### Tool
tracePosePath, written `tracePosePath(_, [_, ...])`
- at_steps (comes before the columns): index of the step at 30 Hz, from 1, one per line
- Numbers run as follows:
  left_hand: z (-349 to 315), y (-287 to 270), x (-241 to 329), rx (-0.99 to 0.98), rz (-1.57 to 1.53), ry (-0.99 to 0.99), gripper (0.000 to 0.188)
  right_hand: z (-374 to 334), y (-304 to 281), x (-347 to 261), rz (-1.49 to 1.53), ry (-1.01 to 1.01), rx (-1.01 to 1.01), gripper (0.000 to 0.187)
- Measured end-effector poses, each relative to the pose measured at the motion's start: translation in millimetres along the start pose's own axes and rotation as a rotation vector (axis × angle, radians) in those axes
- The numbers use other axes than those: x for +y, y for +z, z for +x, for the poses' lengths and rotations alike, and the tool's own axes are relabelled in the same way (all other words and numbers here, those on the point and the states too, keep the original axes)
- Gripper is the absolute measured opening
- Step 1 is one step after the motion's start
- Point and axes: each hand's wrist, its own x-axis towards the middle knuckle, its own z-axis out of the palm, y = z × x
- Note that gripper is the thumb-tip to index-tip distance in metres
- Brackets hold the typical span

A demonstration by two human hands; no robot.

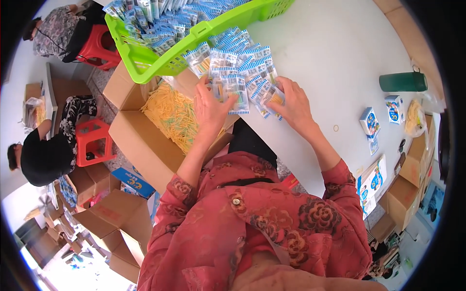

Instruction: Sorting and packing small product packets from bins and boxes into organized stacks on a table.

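Small clear packets with blue-and-white striped ends (253,64) lie in an overlapping pile at the table's edge. Thin coloured sticks show through their fronts. My left hand (210,105) is closed at the near left of the pile, its thumb pressing on a packet (236,86). On the right side, my right hand (294,104) grips another packet (267,97), thumb on top and fingers along its far edge. Parts of both packets are hidden under my fingers. A bright green plastic basket (180,47), heaped with similar packets, stands just beyond.
An open cardboard box (138,140) of loose yellow and green sticks (170,114) stands left of the white table (330,53). On the right are a green bottle (403,82), small cartons (370,122) and a rubber band (336,128). Two people sit at left near red stools (93,140).
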Motion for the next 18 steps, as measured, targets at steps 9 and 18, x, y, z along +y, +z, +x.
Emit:
tracePosePath(9, [3,2,0,-0.077,-0.158,-0.175,0.066,-2,10,0,0.137,0.092,-0.003,0.051])
tracePosePath(18, [1,-1,-3,-0.198,-0.441,-0.237,0.034,-7,18,0,0.16,0.086,0.091,0.046])
